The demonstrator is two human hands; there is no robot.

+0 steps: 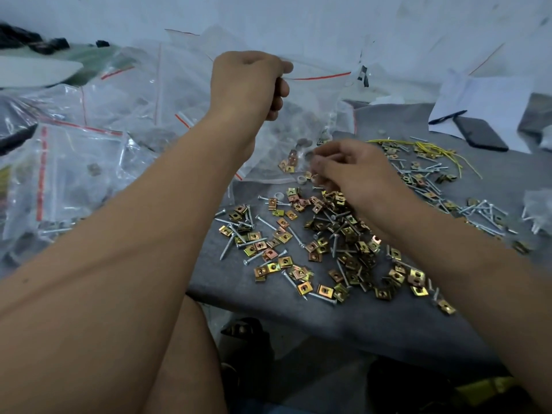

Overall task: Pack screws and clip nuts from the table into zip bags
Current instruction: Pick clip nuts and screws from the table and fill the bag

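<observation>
Head view: left hand [248, 82] pinches the zip bag [310, 115] rim, upper centre, mouth hanging toward the right hand [349, 171]. That hand, just below, curls its fingers, perhaps around small parts. Clip nuts [298, 264] and screws [490, 222] lie on the tabletop [343, 324] beneath it.

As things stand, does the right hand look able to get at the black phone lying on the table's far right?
Probably yes. The right hand hovers over the clip nuts, fingers bunched on small parts, and the black phone lies uncovered beyond scattered screws and yellow wire. Nothing tall stands between; it would need to drop the parts.
</observation>
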